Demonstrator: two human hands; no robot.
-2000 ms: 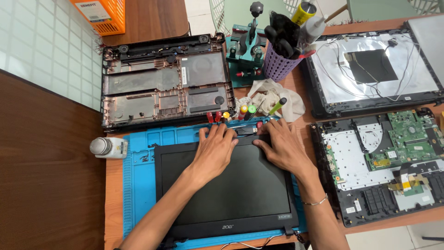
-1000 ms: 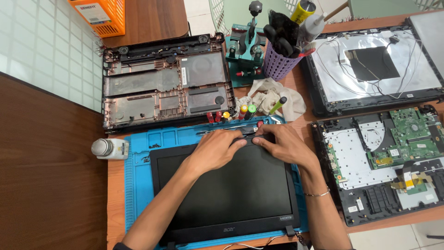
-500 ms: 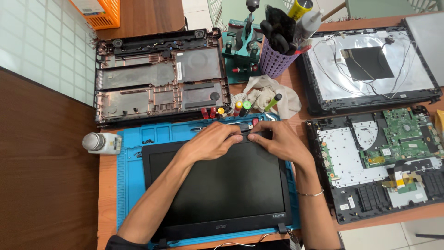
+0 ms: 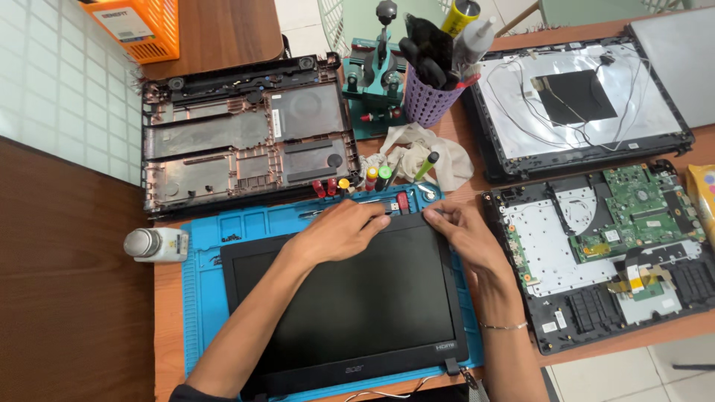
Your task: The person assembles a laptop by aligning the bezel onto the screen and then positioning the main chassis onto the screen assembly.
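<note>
Left hand and right hand pinch the laptop screen's top bezel edge

Hands seemingly wider apart now

Bright, even daylight, soft shadows, faint sheen on the dark screen; edges perhaps slightly bowed, focus sharp.

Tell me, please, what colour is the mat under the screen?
Blue; the mat shows best in the head view, beneath the black screen.
</note>
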